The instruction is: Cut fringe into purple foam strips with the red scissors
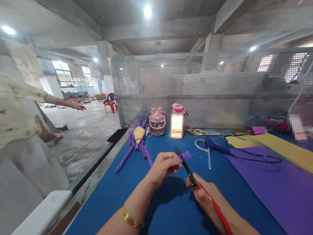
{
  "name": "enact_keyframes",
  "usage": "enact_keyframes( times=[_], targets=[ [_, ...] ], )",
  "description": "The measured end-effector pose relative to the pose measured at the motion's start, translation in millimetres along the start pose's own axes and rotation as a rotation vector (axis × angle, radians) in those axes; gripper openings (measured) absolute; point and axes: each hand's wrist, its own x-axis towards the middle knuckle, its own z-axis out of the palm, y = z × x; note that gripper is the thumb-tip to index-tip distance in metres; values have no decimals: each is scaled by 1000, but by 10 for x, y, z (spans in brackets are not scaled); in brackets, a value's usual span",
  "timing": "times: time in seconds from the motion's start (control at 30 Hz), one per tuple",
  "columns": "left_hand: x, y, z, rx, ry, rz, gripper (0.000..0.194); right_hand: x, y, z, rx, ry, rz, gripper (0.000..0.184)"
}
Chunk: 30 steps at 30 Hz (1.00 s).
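Observation:
My left hand is closed in a pinch on a narrow purple strip, whose short end sticks out to the right of the fingertips. My right hand grips red-handled scissors. Their dark blades lie across the strip, close to the left fingertips. Left of the hands rests a purple braided flower-like piece with a yellow wrap. A purple band runs from it toward my left hand; whether it joins the held strip is hidden.
On the blue tabletop, a dark blue glue gun with a glue stick and cable lies right of the hands. Purple and yellow sheets cover the right side. Pink bottles stand before a perforated metal screen. Another person stands left.

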Motion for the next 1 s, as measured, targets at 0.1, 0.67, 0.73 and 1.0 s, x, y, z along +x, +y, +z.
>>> enact_keyframes(
  times=[0.1, 0.67, 0.73, 1.0],
  targets=[
    [10, -22, -6, -29, -9, -1, 20, -3, -23, -6, -22, 0, 5, 72],
    [-10, 23, 11, -64, -27, -37, 21, 1, -25, -23, -5, -18, -4, 72],
    [-18, 35, 18, -52, -34, -37, 23, 4, -16, -24, 8, -21, 6, 72],
    [-28, 63, 22, -20, -45, -29, 24, -10, 32, -42, 84, -43, 27, 68]
  ],
)
